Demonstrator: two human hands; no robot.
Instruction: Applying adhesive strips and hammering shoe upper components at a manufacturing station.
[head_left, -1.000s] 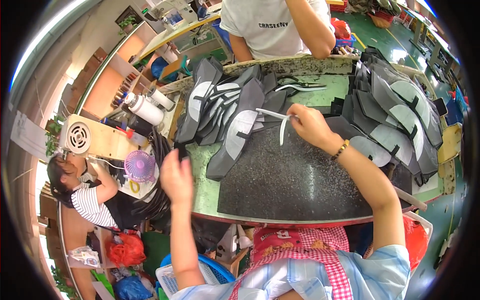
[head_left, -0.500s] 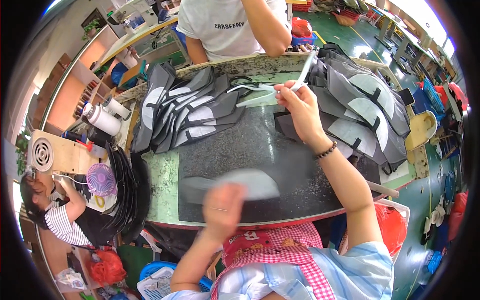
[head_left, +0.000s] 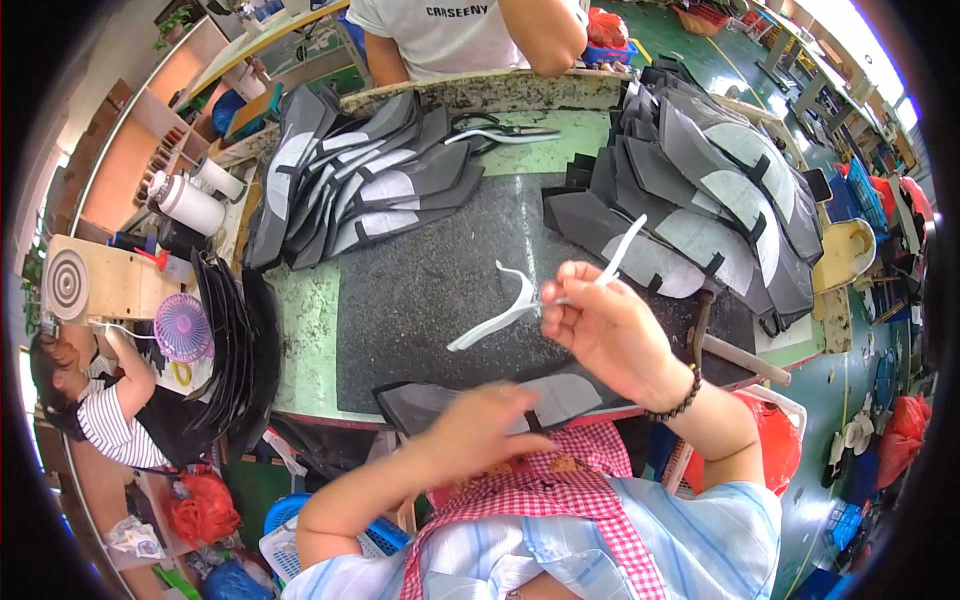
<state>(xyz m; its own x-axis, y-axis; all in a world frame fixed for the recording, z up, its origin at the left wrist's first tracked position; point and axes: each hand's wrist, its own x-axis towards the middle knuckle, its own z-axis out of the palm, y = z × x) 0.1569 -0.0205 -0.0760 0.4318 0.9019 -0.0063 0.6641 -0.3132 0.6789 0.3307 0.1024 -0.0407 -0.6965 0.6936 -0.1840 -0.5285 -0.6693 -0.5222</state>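
My right hand (head_left: 620, 335) is closed, with thumb and fingers pinching a slim pale forked tool (head_left: 490, 325). Two prongs of it stick out to the left, one curved and one straighter, and a long end rises past my fingers on the right; its exact kind is unclear. My left hand (head_left: 475, 430), fingers stretched and thumb apart, is over a dark grey panel (head_left: 415, 402) with a pale half-round patch. This panel lies along the table's front edge, partly hidden by the hand. A dark speckled mat (head_left: 420, 300) lies under both hands.
Similar panels are piled at the back left (head_left: 390, 185) and back right (head_left: 690, 190). A hammer (head_left: 735, 355) lies by the right pile. Scissors (head_left: 500, 133) lie at the back. Dark curved pieces hang by a purple fan (head_left: 183, 327). Another person (head_left: 455, 40) is opposite.
My right hand has come down and nearer with the forked tool. The panel has come nearer to the front edge, and my left hand, blurred before, has moved right over it.
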